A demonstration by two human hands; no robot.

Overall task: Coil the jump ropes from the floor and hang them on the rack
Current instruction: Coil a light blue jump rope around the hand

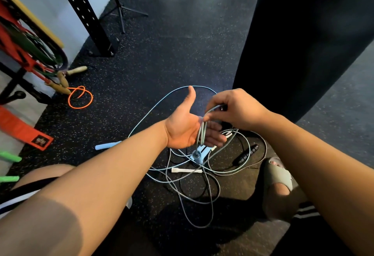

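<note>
The blue jump rope (201,134), judged light and floppy, is looped over the flat-open left grip (186,128) and pinched by the right grip (236,108), best clamped across its loops.

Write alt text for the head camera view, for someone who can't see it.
A person's left hand is held open, thumb up, with loops of a light blue jump rope wound across it, while the right hand pinches the rope above. Below lies a tangle of ropes on the dark speckled floor; a rack of coloured bands stands left.
</note>
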